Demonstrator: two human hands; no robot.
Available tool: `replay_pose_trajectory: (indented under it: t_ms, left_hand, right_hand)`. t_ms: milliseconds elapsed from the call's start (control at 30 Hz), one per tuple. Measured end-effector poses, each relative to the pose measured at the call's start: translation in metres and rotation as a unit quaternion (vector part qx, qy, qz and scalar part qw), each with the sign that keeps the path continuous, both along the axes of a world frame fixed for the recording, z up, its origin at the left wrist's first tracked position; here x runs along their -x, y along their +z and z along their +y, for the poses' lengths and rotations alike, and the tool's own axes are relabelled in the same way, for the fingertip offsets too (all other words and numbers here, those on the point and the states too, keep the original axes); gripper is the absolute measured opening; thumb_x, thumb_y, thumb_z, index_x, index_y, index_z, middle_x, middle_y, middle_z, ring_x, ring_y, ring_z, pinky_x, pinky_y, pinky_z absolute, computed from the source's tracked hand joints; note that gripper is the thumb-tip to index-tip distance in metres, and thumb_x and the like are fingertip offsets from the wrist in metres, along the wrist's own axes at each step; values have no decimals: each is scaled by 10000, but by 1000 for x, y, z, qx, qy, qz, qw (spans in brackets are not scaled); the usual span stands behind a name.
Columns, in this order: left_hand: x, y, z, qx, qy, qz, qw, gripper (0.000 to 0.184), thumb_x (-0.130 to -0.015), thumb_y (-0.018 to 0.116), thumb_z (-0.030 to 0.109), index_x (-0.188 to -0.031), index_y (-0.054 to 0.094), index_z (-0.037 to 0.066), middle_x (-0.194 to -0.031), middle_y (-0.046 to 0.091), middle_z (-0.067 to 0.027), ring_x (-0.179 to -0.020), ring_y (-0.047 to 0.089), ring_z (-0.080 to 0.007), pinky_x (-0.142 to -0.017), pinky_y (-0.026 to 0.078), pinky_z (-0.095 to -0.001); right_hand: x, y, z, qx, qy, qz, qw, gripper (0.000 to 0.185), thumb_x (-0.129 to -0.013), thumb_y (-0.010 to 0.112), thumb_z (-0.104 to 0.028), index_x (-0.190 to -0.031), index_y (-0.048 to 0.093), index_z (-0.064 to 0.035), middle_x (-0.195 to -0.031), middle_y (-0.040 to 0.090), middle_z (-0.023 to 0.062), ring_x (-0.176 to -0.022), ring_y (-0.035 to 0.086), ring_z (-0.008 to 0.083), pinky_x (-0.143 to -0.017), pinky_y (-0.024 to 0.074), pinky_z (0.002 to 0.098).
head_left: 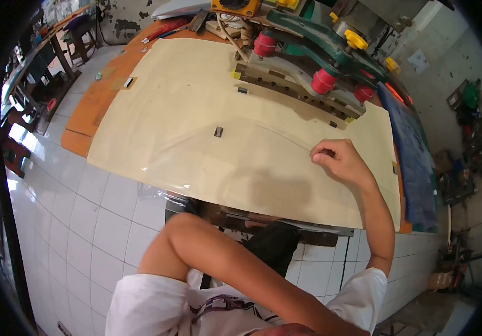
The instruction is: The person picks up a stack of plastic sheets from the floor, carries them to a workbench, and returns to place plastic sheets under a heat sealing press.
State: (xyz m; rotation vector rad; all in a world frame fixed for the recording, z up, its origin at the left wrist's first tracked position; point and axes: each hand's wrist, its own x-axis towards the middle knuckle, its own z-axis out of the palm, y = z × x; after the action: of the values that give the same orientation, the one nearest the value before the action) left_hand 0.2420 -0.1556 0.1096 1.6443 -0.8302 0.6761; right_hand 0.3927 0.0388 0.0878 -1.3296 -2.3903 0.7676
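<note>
My right hand (339, 159) is over the right half of a large cream sheet (157, 106) covering the tabletop. Its fingers are curled in, with thumb and forefinger pinched together. A faint edge of a clear plastic sheet (187, 186) runs across the cream surface to these fingertips, and its glossy part hangs over the table's near edge. My left forearm (224, 260) crosses in front of my body. The left hand lies beyond the bottom of the view. A small dark block (218, 131) sits on the cream sheet, left of my right hand.
A green machine (314, 42) with pink cylinders and yellow knobs stands at the back, above a long slotted bar (291, 89). Blue material (412, 162) hangs at the right edge. Tools and a red item (165, 28) lie at the back left. Stools (78, 36) stand on the tiled floor.
</note>
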Motion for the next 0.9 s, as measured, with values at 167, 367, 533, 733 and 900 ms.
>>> replay_pose_trajectory:
  t_ms: [167, 367, 533, 733, 900]
  left_hand:
    - [65, 7, 43, -62, 247, 54, 966, 383, -811, 658, 193, -1138, 623, -2, -992, 628, -121, -928, 638, -291, -871, 480, -435]
    - [136, 12, 115, -269, 620, 84, 732, 371, -754, 736, 118, -1099, 663, 4, -1031, 637, -125, -936, 629, -308, -822, 503, -435]
    - [160, 27, 174, -272, 682, 145, 663, 470, -826, 706, 93, -1275, 576, 46, -1140, 636, -184, -1128, 595, -361, -875, 523, -427]
    - [153, 30, 206, -232, 653, 200, 692, 441, -844, 731, 159, -1247, 588, 49, -995, 679, -174, -923, 674, -321, -787, 541, -391]
    - [166, 31, 237, -82, 544, 358, 755, 192, -872, 738, 186, -924, 691, 7, -689, 642, -14, -641, 608, -102, -571, 467, -273]
  right_hand:
    - [3, 21, -7, -74, -57, 43, 995, 128, -855, 640, -99, -904, 674, 14, -753, 667, 155, -689, 638, 239, -662, 492, 331]
    - [8, 47, -7, -127, -55, 40, 989, 110, -879, 617, -60, -947, 672, 7, -821, 678, 165, -721, 654, 262, -683, 500, 335]
    - [16, 57, -5, -129, 7, 52, 990, 98, -878, 624, -26, -955, 675, 3, -843, 680, 139, -718, 648, 248, -673, 496, 322]
    - [10, 49, -4, -175, 41, 75, 981, 77, -884, 610, 13, -921, 673, 34, -756, 638, 68, -609, 562, 120, -569, 459, 263]
    - [-6, 53, -5, -121, -30, 102, 987, 74, -872, 614, -17, -886, 660, 39, -816, 681, 113, -720, 632, 185, -685, 489, 299]
